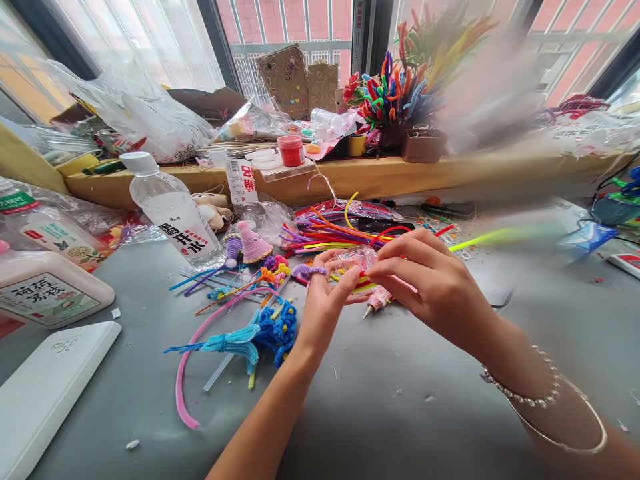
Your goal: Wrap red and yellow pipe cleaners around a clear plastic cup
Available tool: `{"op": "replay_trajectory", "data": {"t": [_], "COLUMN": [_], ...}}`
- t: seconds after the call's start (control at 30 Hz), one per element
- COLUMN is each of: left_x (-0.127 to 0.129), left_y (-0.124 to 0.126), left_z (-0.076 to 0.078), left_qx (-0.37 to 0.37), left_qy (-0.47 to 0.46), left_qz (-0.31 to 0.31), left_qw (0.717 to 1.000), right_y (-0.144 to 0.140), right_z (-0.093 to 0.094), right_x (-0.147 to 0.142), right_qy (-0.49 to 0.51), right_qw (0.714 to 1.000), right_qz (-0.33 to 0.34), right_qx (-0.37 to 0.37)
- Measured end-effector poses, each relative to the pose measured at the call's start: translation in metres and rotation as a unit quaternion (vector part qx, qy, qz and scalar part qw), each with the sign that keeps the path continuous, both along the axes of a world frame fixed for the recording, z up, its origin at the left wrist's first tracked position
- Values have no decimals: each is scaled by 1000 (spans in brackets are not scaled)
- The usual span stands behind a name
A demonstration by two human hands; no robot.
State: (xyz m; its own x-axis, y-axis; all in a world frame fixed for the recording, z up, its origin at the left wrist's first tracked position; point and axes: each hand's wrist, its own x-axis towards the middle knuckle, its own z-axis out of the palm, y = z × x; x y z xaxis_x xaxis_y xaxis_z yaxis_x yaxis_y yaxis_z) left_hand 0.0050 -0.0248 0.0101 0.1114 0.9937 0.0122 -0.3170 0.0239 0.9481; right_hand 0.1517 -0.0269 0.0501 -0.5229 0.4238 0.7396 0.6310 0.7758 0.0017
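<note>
Both hands meet above the middle of the grey table. My left hand (327, 293) is closed, thumb toward its fingers, on a fuzzy lavender pipe cleaner piece (307, 271) that sticks out to the left. The fingertips of my right hand (425, 270) pinch together close to the left thumb; what lies between them is too small to make out. Just behind the hands is crinkled clear plastic (356, 257). Below them a pink-wrapped tool with a metal tip (377, 301) rests on the table. A long pink pipe cleaner (186, 373) curves across the table on the left.
Blue pipe-cleaner flowers (277, 330) lie left of my left forearm. Behind the hands spreads a bundle of coloured pipe cleaners (325, 233). A water bottle (173, 213), a milky bottle (50, 287) and a white box (57, 393) occupy the left. A cluttered wooden ledge (200, 177) runs behind.
</note>
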Motion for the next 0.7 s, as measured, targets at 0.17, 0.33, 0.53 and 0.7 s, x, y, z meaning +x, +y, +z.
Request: {"op": "replay_trajectory", "data": {"t": [0.17,0.33,0.53,0.7], "left_x": [-1,1,2,2], "left_y": [1,-1,-3,-3], "left_z": [0,2,2,0], "left_qx": [5,17,33,47], "left_qy": [-3,-9,9,43], "left_qz": [5,12,-3,-7], "left_qw": [1000,1000,999,998], "right_y": [2,9,12,10], "right_z": [4,10,9,10], "right_x": [7,26,32,28], "right_qy": [26,-11,-92,-106], "right_qw": [999,994,979,980], "right_qz": [-17,-50,-48,-23], "right_qx": [-32,-100,-177,-166]}}
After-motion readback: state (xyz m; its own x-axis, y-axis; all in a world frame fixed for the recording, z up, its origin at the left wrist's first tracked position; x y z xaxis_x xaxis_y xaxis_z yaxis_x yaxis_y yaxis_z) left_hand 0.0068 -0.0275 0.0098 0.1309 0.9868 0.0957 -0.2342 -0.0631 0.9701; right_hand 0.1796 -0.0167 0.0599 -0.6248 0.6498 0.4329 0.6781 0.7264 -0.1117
